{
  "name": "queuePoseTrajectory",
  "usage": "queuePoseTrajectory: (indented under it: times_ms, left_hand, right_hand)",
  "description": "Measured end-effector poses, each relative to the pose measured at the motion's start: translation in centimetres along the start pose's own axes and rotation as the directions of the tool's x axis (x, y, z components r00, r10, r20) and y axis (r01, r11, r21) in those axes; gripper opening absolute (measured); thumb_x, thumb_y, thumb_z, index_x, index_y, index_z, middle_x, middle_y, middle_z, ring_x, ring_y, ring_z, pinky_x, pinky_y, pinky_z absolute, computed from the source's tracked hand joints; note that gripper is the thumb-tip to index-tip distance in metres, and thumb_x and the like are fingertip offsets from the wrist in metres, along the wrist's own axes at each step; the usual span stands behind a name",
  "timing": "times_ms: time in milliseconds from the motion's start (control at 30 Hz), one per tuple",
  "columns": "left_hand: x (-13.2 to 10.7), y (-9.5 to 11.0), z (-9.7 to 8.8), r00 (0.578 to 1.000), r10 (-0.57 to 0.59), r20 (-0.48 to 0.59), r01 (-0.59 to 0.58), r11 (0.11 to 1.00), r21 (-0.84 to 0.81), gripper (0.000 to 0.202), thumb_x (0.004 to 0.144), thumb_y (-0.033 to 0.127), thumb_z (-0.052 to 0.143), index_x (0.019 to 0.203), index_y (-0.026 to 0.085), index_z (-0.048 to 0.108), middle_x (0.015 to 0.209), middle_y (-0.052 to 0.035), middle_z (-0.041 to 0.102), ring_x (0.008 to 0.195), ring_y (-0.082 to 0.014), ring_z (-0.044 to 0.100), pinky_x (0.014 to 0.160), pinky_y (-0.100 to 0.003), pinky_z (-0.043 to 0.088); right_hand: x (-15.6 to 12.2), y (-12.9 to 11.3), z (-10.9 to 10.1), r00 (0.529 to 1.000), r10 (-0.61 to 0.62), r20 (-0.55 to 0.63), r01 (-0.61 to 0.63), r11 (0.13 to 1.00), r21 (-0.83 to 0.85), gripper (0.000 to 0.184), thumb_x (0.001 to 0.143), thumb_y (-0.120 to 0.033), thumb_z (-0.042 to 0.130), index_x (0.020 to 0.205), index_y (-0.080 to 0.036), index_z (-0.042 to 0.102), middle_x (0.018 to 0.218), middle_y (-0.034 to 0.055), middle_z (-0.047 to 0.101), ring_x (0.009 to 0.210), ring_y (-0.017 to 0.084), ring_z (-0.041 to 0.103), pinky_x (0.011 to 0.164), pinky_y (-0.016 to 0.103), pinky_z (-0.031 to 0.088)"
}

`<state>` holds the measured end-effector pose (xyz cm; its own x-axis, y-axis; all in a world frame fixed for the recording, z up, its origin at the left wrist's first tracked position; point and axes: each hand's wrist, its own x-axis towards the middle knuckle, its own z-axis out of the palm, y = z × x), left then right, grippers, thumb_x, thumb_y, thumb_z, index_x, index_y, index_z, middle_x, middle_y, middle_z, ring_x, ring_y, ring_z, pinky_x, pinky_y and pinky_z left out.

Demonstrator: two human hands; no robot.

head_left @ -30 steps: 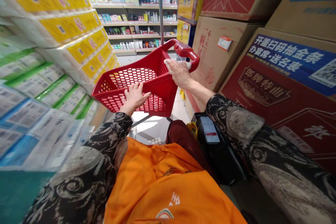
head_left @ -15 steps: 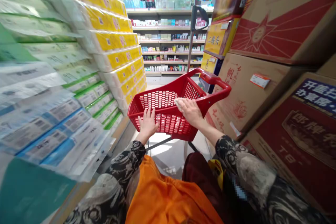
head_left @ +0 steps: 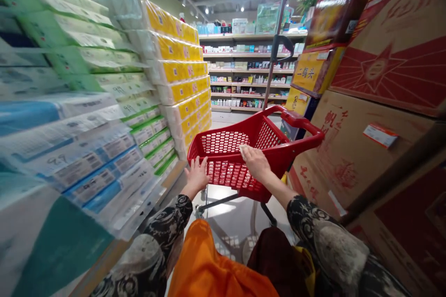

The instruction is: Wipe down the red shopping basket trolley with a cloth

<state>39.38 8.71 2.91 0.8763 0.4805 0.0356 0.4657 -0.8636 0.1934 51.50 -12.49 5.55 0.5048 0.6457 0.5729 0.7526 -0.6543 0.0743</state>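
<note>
A red plastic shopping cart (head_left: 230, 174) with perforated basket walls stands sideways in front of me, its handle to the right. My right hand (head_left: 256, 162) is closed over a small pale cloth (head_left: 244, 149) and presses it on the near rim of the basket. Most of the cloth is hidden under my fingers. My left hand (head_left: 197, 176) rests its spread fingers on the near rim by the basket's left corner and holds nothing.
Stacked tissue packs in yellow (head_left: 174, 72) and green (head_left: 149, 132) wrapping line the left. Printed cardboard boxes (head_left: 351, 144) rise at the right. Behind the cart stands a metal pole with a dark grey loop (head_left: 275, 51). Shelves (head_left: 237, 69) of small goods cross the back.
My view has tilted up and turned left, so a lit sign shows and the scene sits lower and farther right. My right hand keeps the cloth on the rim; my left hand stays at the corner.
</note>
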Motion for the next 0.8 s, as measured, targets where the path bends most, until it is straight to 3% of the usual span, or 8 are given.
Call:
queuePoseTrajectory:
  times_ms: [100, 267, 467, 600, 733, 800]
  left_hand:
    - [0.0, -0.2, -0.2, 1.000, 0.001, 0.000, -0.001, 1.000, -0.007, 0.070, 0.076, 0.024, 0.048, 0.142, 0.025, 0.025, 0.152, -0.0129, 0.017, 0.139, -0.0325, 0.016, 0.104, -0.062, 0.023]
    - [0.0, -0.6, -0.6, 1.000, 0.019, 0.011, -0.019, 1.000, 0.014, 0.067, 0.077, 0.025, 0.046, 0.141, 0.023, 0.027, 0.151, -0.0106, 0.021, 0.138, -0.0307, 0.019, 0.105, -0.062, 0.022]
    - [0.3, -1.5, -0.2, 0.994, -0.087, -0.060, 0.088, 0.996, 0.013, 0.068, 0.077, 0.025, 0.043, 0.141, 0.009, 0.026, 0.150, -0.0147, 0.023, 0.138, -0.0287, 0.020, 0.110, -0.053, 0.021]
    - [0.0, -2.8, 0.0, 0.997, -0.082, 0.007, 0.082, 0.997, 0.005, 0.070, 0.077, 0.025, 0.041, 0.143, 0.011, 0.021, 0.152, -0.0113, 0.017, 0.140, -0.0277, 0.015, 0.110, -0.056, 0.020]
    - [-0.5, -3.9, -0.5, 0.998, -0.041, 0.051, 0.040, 0.999, 0.031, 0.071, 0.077, 0.025, 0.042, 0.143, 0.013, 0.019, 0.153, -0.0115, 0.016, 0.140, -0.0277, 0.015, 0.109, -0.057, 0.020]
    - [-0.6, -4.2, -1.0, 0.996, -0.026, 0.082, 0.023, 0.999, 0.043, 0.071, 0.076, 0.025, 0.042, 0.143, 0.014, 0.020, 0.152, -0.0122, 0.016, 0.139, -0.0283, 0.016, 0.108, -0.058, 0.021]
  right_hand:
    - [0.9, -1.7, 0.7, 0.998, -0.038, 0.056, 0.037, 0.999, 0.016, 0.038, 0.093, -0.022, 0.035, 0.126, -0.014, 0.051, 0.116, 0.0141, 0.062, 0.100, 0.023, 0.056, 0.086, 0.036, 0.038]
    - [1.9, -0.7, -0.4, 0.979, 0.031, 0.200, -0.036, 0.999, 0.020, 0.044, 0.085, -0.025, 0.046, 0.127, -0.012, 0.049, 0.093, 0.0112, 0.067, 0.082, 0.023, 0.058, 0.076, 0.034, 0.038]
    - [0.5, -0.9, -0.1, 0.987, -0.042, 0.156, 0.039, 0.999, 0.023, 0.045, 0.088, -0.021, 0.041, 0.131, -0.009, 0.046, 0.100, 0.0144, 0.065, 0.087, 0.025, 0.056, 0.078, 0.036, 0.037]
    - [0.6, -4.8, 2.0, 0.994, -0.033, 0.105, 0.027, 0.998, 0.053, 0.041, 0.091, -0.021, 0.035, 0.129, -0.010, 0.046, 0.112, 0.0162, 0.062, 0.092, 0.025, 0.055, 0.082, 0.038, 0.038]
    - [2.3, -10.9, 4.2, 0.980, -0.151, 0.127, 0.132, 0.981, 0.145, 0.039, 0.092, -0.019, 0.037, 0.129, -0.016, 0.046, 0.128, 0.0155, 0.052, 0.109, 0.025, 0.049, 0.092, 0.041, 0.037]
    - [2.8, -12.2, 4.2, 0.966, -0.218, 0.143, 0.192, 0.966, 0.175, 0.039, 0.091, -0.018, 0.038, 0.130, -0.019, 0.045, 0.131, 0.0147, 0.050, 0.112, 0.025, 0.048, 0.095, 0.042, 0.037]
